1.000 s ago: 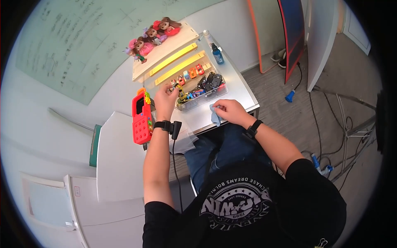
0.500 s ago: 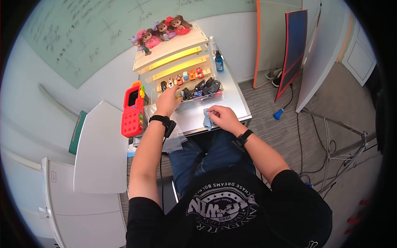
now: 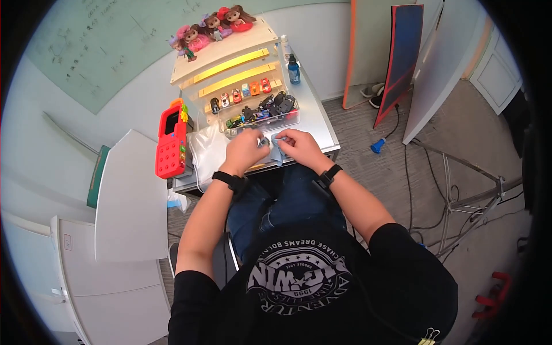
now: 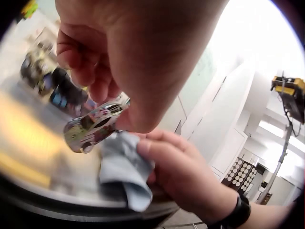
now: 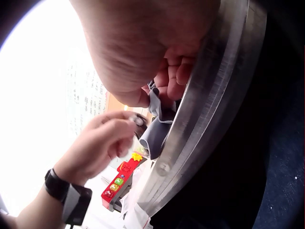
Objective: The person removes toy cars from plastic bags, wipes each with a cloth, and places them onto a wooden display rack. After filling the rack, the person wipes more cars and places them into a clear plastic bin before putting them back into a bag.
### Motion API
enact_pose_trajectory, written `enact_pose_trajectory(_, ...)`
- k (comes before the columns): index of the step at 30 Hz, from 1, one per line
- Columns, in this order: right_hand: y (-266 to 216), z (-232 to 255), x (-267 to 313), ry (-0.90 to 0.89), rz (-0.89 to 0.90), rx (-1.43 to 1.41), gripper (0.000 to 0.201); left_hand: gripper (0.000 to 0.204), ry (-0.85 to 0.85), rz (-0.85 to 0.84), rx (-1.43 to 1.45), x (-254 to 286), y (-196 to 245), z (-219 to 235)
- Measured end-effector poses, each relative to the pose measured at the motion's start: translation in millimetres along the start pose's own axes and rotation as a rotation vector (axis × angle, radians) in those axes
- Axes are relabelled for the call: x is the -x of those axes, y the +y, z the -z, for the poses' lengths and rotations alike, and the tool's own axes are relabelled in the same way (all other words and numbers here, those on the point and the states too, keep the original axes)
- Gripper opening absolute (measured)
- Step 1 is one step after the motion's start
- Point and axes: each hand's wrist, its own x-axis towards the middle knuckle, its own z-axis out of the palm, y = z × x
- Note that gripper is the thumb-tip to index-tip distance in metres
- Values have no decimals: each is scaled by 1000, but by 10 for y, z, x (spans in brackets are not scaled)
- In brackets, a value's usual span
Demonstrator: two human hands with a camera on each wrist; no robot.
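A small toy car with a multicoloured printed body (image 4: 94,125) is pinched between the thumb and fingers of my left hand (image 3: 246,152), low over the table's front edge. Close beside it on the right, my right hand (image 3: 301,150) pinches a light blue cloth (image 4: 125,167), which hangs down from the fingers. In the left wrist view the car's side is near the cloth; whether they touch, I cannot tell. Behind the hands stands a clear plastic bin (image 3: 292,119) holding several dark and coloured toy cars.
Several toy cars (image 3: 236,95) line a wooden shelf (image 3: 201,104) behind the bin. Dolls (image 3: 215,27) sit on the top board. A red toy (image 3: 170,150) stands at left, beside clear plastic sheeting (image 3: 208,150). A blue bottle (image 3: 294,71) stands at the back right.
My left hand has come back from the bin towards my right hand, now with a toy car in its grip. The right hand still holds the cloth near the table's front edge.
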Motion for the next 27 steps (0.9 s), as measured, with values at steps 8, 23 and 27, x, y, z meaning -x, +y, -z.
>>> enact_pose_trajectory(8, 16, -10, -1, -20, -48, 2, 22, 53, 220, -7, 433, 291, -120, -432)
enact_pose_trajectory(23, 5, -128, -166, -182, 8, 361, 28, 52, 243, 8, 500, 325, -217, -503)
enact_pose_trajectory(27, 13, -155, -155, -148, 11, 385, 24, 53, 194, 26, 512, 297, -241, -428)
